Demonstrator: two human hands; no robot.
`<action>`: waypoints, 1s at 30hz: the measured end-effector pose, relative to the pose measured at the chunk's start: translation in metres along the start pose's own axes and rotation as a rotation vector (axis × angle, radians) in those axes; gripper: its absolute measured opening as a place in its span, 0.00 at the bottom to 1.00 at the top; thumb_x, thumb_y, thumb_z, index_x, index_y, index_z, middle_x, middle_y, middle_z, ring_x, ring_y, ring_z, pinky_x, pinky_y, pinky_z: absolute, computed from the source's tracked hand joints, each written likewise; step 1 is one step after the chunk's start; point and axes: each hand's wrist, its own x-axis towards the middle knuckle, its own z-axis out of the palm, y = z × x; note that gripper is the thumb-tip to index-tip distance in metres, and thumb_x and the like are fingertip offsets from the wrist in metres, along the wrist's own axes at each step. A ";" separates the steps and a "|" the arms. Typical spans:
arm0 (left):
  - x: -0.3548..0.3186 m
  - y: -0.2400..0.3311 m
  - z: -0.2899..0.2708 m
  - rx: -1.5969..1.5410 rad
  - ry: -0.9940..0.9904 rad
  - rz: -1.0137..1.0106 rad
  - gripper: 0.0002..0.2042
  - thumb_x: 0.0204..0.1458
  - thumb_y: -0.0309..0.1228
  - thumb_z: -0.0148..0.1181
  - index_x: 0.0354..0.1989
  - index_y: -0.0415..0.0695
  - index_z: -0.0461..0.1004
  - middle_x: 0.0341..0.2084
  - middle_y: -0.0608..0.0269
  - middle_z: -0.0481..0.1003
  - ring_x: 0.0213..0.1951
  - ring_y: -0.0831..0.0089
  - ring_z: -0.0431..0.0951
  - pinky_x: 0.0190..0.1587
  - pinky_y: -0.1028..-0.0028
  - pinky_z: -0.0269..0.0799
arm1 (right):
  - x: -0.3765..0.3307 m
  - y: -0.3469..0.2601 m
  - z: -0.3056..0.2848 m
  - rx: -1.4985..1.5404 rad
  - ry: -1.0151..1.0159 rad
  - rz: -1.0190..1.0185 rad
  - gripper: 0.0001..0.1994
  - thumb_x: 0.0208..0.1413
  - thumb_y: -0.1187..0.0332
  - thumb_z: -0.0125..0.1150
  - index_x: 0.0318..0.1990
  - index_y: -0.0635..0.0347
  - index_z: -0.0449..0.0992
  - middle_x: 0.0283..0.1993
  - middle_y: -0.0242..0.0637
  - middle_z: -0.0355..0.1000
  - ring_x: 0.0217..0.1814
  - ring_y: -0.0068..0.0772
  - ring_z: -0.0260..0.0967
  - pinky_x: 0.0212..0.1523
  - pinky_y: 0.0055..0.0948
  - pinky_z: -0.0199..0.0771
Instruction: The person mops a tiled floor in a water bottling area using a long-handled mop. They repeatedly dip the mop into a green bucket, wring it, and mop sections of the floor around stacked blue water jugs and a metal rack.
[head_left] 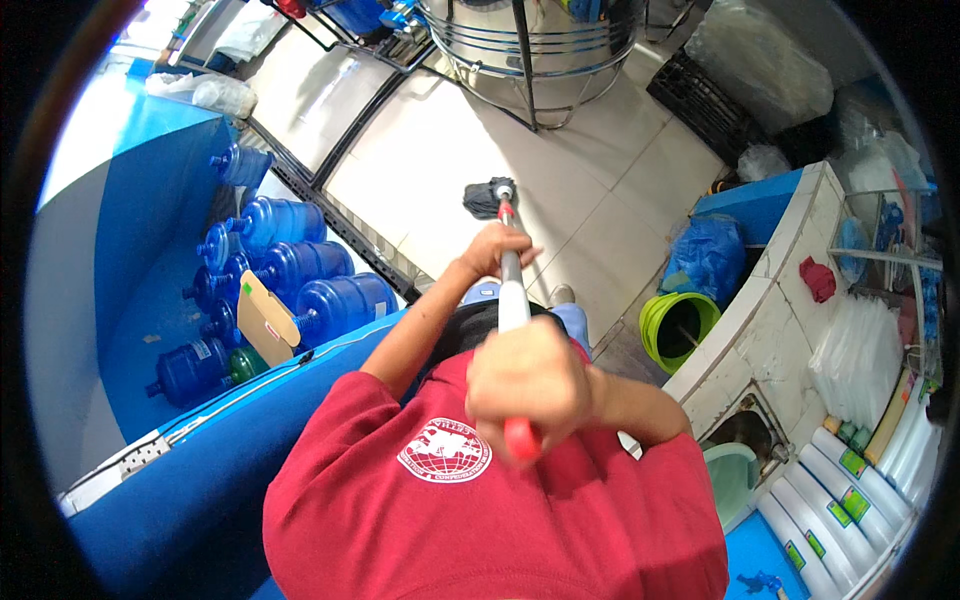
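Observation:
Both my hands grip one mop, whose grey and white handle [513, 300] runs away from my chest to the floor. My left hand [495, 250] is wrapped round the shaft farther down, just above its red collar. Closer to me, my right hand [530, 375] closes round the upper end, slightly blurred, with the red end cap showing below it. The dark mop head [487, 198] lies on the pale tiled floor [560, 215], bunched to the left of the shaft.
Several blue water jugs [300, 262] lie stacked behind the blue partition at left. On the right, a yellow-green bucket [668, 325] stands beside a blue plastic bag [708, 255] and a tiled counter [775, 290]. A round metal-ringed stand [535, 75] and black crate [700, 110] are ahead.

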 end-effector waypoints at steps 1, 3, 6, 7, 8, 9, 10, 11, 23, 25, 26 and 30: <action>-0.001 -0.003 0.008 -0.009 -0.042 -0.001 0.18 0.48 0.28 0.64 0.12 0.46 0.60 0.10 0.58 0.63 0.15 0.57 0.69 0.19 0.61 0.62 | -0.002 0.002 -0.004 0.010 -0.042 -0.012 0.07 0.33 0.76 0.62 0.19 0.57 0.68 0.18 0.31 0.63 0.16 0.32 0.64 0.18 0.29 0.62; 0.003 -0.020 0.018 -0.016 -0.018 -0.036 0.19 0.48 0.24 0.64 0.13 0.44 0.59 0.10 0.57 0.60 0.14 0.56 0.65 0.18 0.60 0.58 | -0.006 0.012 -0.010 0.035 -0.062 -0.044 0.09 0.35 0.72 0.66 0.20 0.57 0.69 0.18 0.30 0.63 0.16 0.31 0.63 0.18 0.29 0.62; 0.007 -0.050 0.017 0.077 -0.009 -0.129 0.18 0.50 0.30 0.63 0.13 0.44 0.61 0.12 0.55 0.64 0.16 0.54 0.68 0.20 0.60 0.62 | -0.010 0.044 -0.016 0.040 0.020 -0.061 0.09 0.36 0.71 0.67 0.22 0.59 0.70 0.17 0.31 0.60 0.15 0.31 0.62 0.17 0.30 0.61; 0.010 -0.062 0.013 0.074 -0.009 -0.150 0.18 0.50 0.30 0.62 0.13 0.43 0.62 0.12 0.55 0.64 0.16 0.54 0.68 0.20 0.60 0.63 | -0.011 0.059 -0.018 0.030 -0.017 -0.076 0.09 0.36 0.71 0.67 0.22 0.59 0.69 0.17 0.31 0.61 0.15 0.32 0.62 0.17 0.31 0.61; 0.008 -0.071 0.010 0.079 -0.015 -0.184 0.17 0.50 0.30 0.62 0.14 0.43 0.63 0.12 0.55 0.64 0.16 0.54 0.68 0.21 0.60 0.63 | -0.011 0.072 -0.017 0.024 -0.048 -0.084 0.09 0.35 0.71 0.67 0.21 0.59 0.69 0.17 0.31 0.61 0.16 0.32 0.62 0.17 0.31 0.61; 0.006 -0.080 0.007 0.097 0.017 -0.229 0.17 0.50 0.30 0.62 0.14 0.42 0.64 0.12 0.54 0.64 0.17 0.54 0.69 0.21 0.60 0.64 | -0.012 0.084 -0.014 0.019 -0.075 -0.086 0.09 0.35 0.71 0.67 0.21 0.59 0.69 0.17 0.32 0.62 0.16 0.32 0.62 0.17 0.31 0.61; 0.007 -0.094 0.004 0.116 0.053 -0.268 0.16 0.50 0.30 0.62 0.15 0.41 0.65 0.12 0.54 0.65 0.17 0.54 0.69 0.22 0.60 0.64 | -0.011 0.099 -0.013 0.012 -0.076 -0.087 0.09 0.34 0.72 0.66 0.21 0.59 0.69 0.17 0.32 0.62 0.16 0.33 0.62 0.17 0.31 0.61; 0.009 -0.111 0.000 0.136 0.092 -0.306 0.15 0.51 0.30 0.62 0.15 0.41 0.65 0.13 0.53 0.65 0.18 0.53 0.69 0.22 0.60 0.65 | -0.009 0.117 -0.013 0.005 -0.081 -0.089 0.09 0.33 0.73 0.65 0.21 0.60 0.69 0.17 0.32 0.62 0.16 0.33 0.62 0.17 0.32 0.61; 0.013 -0.325 -0.107 0.074 0.208 -0.445 0.13 0.52 0.34 0.61 0.21 0.40 0.70 0.24 0.53 0.72 0.32 0.52 0.74 0.36 0.58 0.70 | 0.064 0.312 0.028 -0.205 0.240 0.135 0.06 0.29 0.76 0.47 0.21 0.60 0.68 0.16 0.35 0.61 0.15 0.36 0.60 0.21 0.31 0.63; 0.013 -0.355 -0.127 0.113 0.199 -0.470 0.13 0.52 0.35 0.62 0.22 0.41 0.70 0.26 0.53 0.73 0.34 0.52 0.74 0.38 0.57 0.70 | 0.083 0.337 0.029 -0.250 0.257 0.203 0.04 0.35 0.76 0.45 0.21 0.62 0.67 0.17 0.36 0.62 0.15 0.33 0.59 0.20 0.29 0.62; 0.015 -0.370 -0.136 0.133 0.194 -0.491 0.13 0.52 0.36 0.62 0.22 0.41 0.70 0.27 0.53 0.73 0.36 0.51 0.74 0.38 0.57 0.70 | 0.093 0.349 0.031 -0.241 0.272 0.219 0.04 0.37 0.76 0.45 0.22 0.62 0.67 0.17 0.36 0.62 0.15 0.31 0.59 0.19 0.28 0.61; 0.014 -0.405 -0.171 0.052 0.164 -0.569 0.12 0.49 0.37 0.65 0.29 0.42 0.71 0.31 0.55 0.74 0.39 0.53 0.75 0.41 0.59 0.70 | 0.124 0.378 0.040 -0.218 0.341 0.236 0.04 0.41 0.76 0.44 0.24 0.64 0.67 0.18 0.34 0.62 0.14 0.24 0.57 0.17 0.23 0.56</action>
